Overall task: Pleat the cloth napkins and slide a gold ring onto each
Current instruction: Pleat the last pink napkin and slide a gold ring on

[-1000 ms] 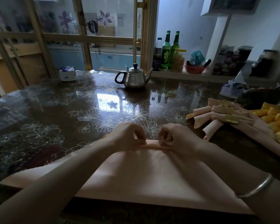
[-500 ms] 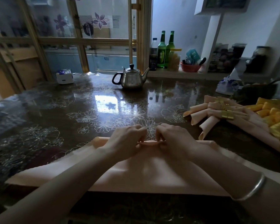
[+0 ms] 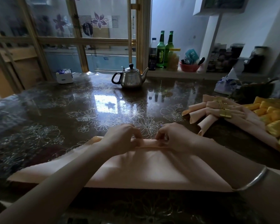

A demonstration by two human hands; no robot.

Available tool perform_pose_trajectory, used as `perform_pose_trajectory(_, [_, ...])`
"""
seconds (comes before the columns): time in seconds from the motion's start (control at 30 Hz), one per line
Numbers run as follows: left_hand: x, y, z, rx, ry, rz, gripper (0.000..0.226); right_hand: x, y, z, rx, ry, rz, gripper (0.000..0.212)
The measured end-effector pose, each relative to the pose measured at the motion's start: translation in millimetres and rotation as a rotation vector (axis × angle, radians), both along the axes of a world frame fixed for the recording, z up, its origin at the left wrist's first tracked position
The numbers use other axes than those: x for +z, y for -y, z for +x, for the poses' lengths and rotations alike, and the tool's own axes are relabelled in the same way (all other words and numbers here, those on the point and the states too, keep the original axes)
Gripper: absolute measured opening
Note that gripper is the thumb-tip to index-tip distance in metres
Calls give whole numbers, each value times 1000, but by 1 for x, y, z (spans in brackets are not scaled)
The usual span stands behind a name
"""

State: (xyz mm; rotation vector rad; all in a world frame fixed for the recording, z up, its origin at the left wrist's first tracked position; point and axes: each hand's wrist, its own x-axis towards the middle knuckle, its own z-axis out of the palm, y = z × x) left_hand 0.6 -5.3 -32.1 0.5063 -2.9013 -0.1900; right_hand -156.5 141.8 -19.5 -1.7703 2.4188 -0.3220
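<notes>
A peach cloth napkin (image 3: 145, 172) lies flat on the dark flowered table in front of me, its far edge gathered into a narrow pleat. My left hand (image 3: 121, 138) and my right hand (image 3: 173, 136) sit side by side on that pleat, fingers pinching the folded cloth. At the right, several pleated peach napkins (image 3: 205, 115) lie together, each with a gold ring (image 3: 225, 113) around it.
A steel teapot (image 3: 131, 79) stands at the table's far middle. A white tissue pack (image 3: 64, 75) sits far left. Yellow folded cloths (image 3: 275, 120) are piled at the right edge. Green bottles (image 3: 164, 49), jars and a red bowl (image 3: 189, 67) line the shelf behind.
The pleat at the napkin's far edge has grown and moved away from me. Both hands have shifted forward with it, still pinching the fold.
</notes>
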Motion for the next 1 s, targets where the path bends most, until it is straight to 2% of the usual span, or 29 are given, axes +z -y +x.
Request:
perform_pose_trajectory(0.17, [8, -14, 1, -16, -64, -193, 12, 2, -6, 10, 45, -194, -69, 11])
perform_pose_trajectory(0.27, [4, -23, 3, -87, -77, -250, 9, -2, -7, 12, 59, -154, -88, 17])
perform_pose_trajectory(0.37, [3, -23, 5, -68, -61, -169, 11, -2, -8, 8, 40, -9, -46, 19])
perform_pose_trajectory(0.47, [2, -14, 7, -67, -47, -14, 10, -1, -10, 3, 40, 90, -20, 10])
perform_pose_trajectory(0.57, [5, -4, 9, -123, -43, 150, 5, -2, -10, -1, 41, 113, -53, 4])
perform_pose_trajectory(0.67, [8, 1, 12, -117, -14, 214, 13, -1, -10, 1, 39, 94, -74, 14])
perform_pose_trajectory(0.77, [7, 0, 12, -24, 25, 90, 20, -1, -8, 4, 14, 91, -36, 21])
perform_pose_trajectory(0.87, [9, -2, 12, 42, 73, -65, 34, 1, -8, 6, 25, -6, 0, 21])
perform_pose_trajectory(1.0, [11, -12, 17, 52, -11, -198, 21, 2, -13, 13, 91, -68, -35, 12])
